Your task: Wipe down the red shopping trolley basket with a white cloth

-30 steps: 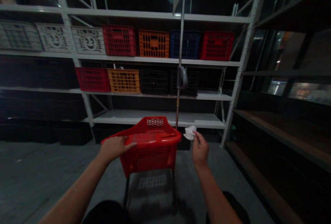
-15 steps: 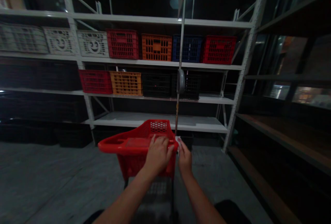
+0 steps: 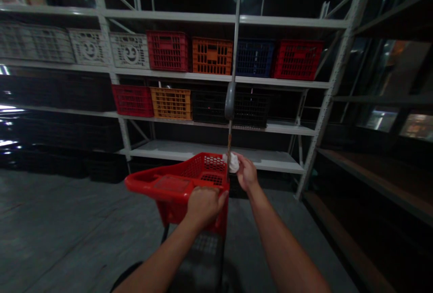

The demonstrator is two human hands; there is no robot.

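Note:
A red plastic shopping cart (image 3: 169,193) stands before me, its basket sloping up toward the shelves. My left hand (image 3: 204,205) is wrapped over the right part of its rear rim. A thin metal pole (image 3: 233,58) with a grey oval fitting (image 3: 230,100) rises at the cart's right side. My right hand (image 3: 247,172) pinches a crumpled white tissue (image 3: 233,163) against the lower, rusty-looking stretch of the pole, above the basket's right edge.
White metal shelving (image 3: 216,77) spans the back. Several crates stand on it, among them an orange crate (image 3: 212,56), a yellow crate (image 3: 172,103) and a blue crate (image 3: 254,58). Darker shelving (image 3: 379,180) lines the right side. Grey concrete floor (image 3: 57,220) lies around the cart.
My right hand has moved up with the tissue, from the cart's right rim to the lower pole. My left hand stays on the rim. The view has shifted slightly.

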